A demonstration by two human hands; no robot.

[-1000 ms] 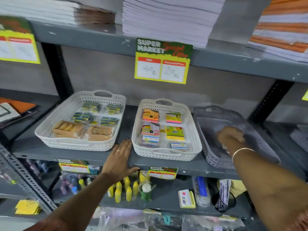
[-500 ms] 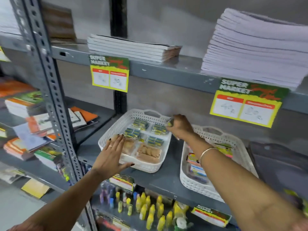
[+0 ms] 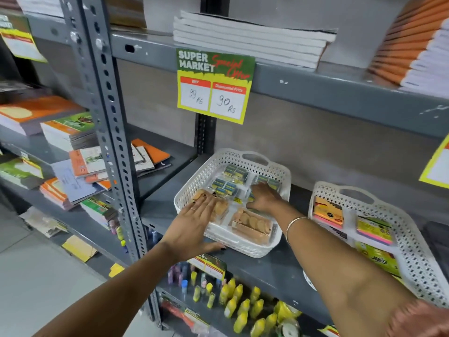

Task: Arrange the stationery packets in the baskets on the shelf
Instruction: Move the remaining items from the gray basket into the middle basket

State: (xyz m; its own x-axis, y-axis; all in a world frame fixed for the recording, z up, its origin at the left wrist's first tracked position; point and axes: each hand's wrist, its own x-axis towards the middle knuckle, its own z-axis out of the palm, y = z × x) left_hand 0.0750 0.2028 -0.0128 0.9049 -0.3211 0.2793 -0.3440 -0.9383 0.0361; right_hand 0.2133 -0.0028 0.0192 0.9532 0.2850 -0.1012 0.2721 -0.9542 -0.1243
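Note:
A white basket stands on the grey shelf. It holds blue-green packets at the back and tan packets at the front. My left hand lies flat and open over the basket's front left corner, its fingertips on a tan packet. My right hand is inside the basket on the right, fingers curled on a small blue-green packet among the others. A second white basket to the right holds bright sticky-note packets.
A perforated metal post rises left of the basket, with piled notebooks beyond it. A price sign hangs from the shelf above. Yellow bottles fill the shelf below. A dark basket shows at the right edge.
My right hand has come down from the left basket's far rim into the basket. My left hand has slid forward from the front rim onto a tan packet.

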